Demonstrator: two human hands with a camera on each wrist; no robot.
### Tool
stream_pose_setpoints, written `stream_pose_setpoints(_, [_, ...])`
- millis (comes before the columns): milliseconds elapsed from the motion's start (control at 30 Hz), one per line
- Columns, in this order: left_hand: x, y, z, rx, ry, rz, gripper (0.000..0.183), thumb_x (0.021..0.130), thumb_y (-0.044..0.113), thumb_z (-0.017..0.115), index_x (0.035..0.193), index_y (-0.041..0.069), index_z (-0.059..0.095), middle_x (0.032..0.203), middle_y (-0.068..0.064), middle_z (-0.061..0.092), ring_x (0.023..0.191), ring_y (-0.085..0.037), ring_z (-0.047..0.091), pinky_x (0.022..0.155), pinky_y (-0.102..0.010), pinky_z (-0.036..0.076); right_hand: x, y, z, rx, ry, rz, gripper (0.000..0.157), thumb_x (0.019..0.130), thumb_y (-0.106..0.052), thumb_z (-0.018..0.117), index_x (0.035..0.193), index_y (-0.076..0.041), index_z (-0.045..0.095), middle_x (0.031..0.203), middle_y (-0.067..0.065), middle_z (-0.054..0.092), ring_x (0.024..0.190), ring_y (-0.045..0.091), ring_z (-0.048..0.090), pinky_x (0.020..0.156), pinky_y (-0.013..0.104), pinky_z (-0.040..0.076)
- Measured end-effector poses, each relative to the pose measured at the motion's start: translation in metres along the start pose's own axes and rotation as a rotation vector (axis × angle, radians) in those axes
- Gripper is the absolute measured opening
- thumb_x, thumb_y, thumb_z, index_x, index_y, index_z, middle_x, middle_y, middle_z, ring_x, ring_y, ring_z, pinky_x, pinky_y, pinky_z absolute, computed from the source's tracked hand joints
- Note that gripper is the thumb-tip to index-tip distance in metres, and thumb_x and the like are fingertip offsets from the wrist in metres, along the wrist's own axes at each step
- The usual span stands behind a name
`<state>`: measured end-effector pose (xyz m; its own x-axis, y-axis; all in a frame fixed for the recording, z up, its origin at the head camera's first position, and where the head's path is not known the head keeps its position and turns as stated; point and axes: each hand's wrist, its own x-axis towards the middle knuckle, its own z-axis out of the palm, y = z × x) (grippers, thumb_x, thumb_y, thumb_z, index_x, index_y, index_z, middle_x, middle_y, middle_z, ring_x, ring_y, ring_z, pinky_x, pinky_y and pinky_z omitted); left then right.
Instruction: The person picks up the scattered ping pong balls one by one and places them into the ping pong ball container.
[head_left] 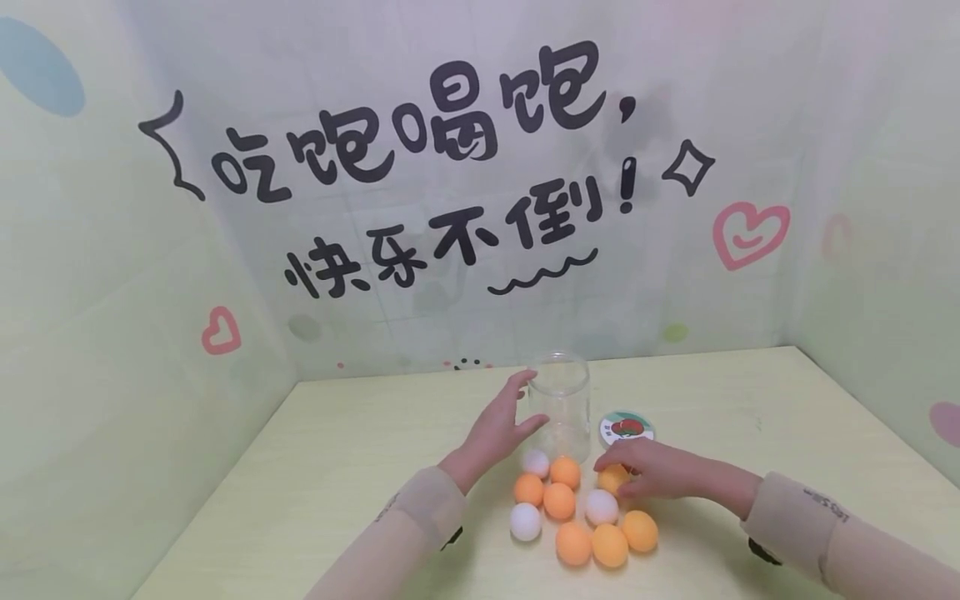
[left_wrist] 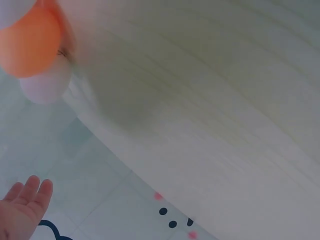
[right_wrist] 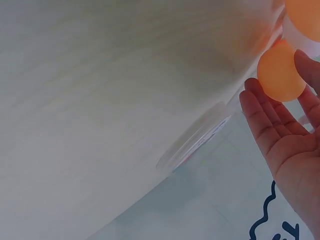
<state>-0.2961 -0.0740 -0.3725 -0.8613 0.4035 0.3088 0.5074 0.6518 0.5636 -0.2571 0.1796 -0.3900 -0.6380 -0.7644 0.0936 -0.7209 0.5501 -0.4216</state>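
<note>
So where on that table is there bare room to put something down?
The wide strip of table left of the left hand is bare, and so is the far right corner beyond the round lid. The middle is crowded: the clear jar, the lid and the cluster of orange and white balls, where the right hand touches an orange ball.

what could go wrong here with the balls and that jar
The left hand is open beside the clear jar, not gripping it, so a nudge might tip or slide the empty jar. The right hand only touches the orange ball with its fingertips; it could roll off into the loose cluster of balls and scatter them toward the table edge.
</note>
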Motion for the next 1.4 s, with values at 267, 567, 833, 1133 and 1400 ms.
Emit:
stream_pose_setpoints(267, [0.0,-0.002,0.002,-0.029,0.004,-0.007,0.065,0.086,0.027,0.064,0.139,0.017,0.027,0.143,-0.006,0.037,0.121,-0.026,0.048,0.097,-0.042,0.044,0.0,0.001,-0.012,-0.043,0.02,-0.039,0.03,0.079,-0.012,0.068,0.107,-0.001,0.062,0.1,0.001,0.063,0.076,0.004,0.048,0.065,0.019,0.045])
stream_pose_setpoints(567, [0.0,-0.002,0.002,-0.046,-0.004,-0.005,0.065,0.086,0.027,0.063,0.14,0.017,0.027,0.144,-0.005,0.036,0.121,-0.026,0.047,0.097,-0.042,0.043,0.002,-0.006,-0.037,-0.071,0.037,-0.018,0.031,0.079,-0.01,0.069,0.107,-0.001,0.061,0.1,0.003,0.062,0.081,0.008,0.052,0.067,0.023,0.049])
stream_pose_setpoints(833, [0.0,-0.002,0.002,-0.061,-0.005,-0.008,0.065,0.087,0.027,0.063,0.14,0.017,0.027,0.143,-0.007,0.036,0.121,-0.029,0.047,0.096,-0.043,0.044,0.004,-0.018,-0.065,-0.071,0.037,0.097,0.036,0.081,-0.013,0.068,0.114,-0.003,0.059,0.107,0.007,0.061,0.085,0.015,0.055,0.072,0.03,0.051])
stream_pose_setpoints(1133, [0.0,-0.002,0.002,-0.056,-0.004,-0.01,0.065,0.087,0.027,0.063,0.14,0.017,0.027,0.143,-0.007,0.037,0.121,-0.026,0.048,0.095,-0.042,0.045,0.011,-0.025,-0.09,-0.114,0.095,0.157,0.035,0.079,-0.013,0.07,0.11,-0.003,0.057,0.102,0.004,0.061,0.087,0.018,0.056,0.076,0.034,0.053])
stream_pose_setpoints(1400, [0.0,-0.002,0.002,-0.064,-0.01,-0.014,0.065,0.087,0.028,0.063,0.14,0.017,0.027,0.142,-0.007,0.038,0.12,-0.026,0.048,0.095,-0.042,0.045,0.022,-0.031,-0.105,-0.125,0.223,0.091,0.032,0.08,-0.006,0.068,0.11,0.0,0.056,0.103,0.01,0.059,0.087,0.023,0.056,0.075,0.038,0.054])
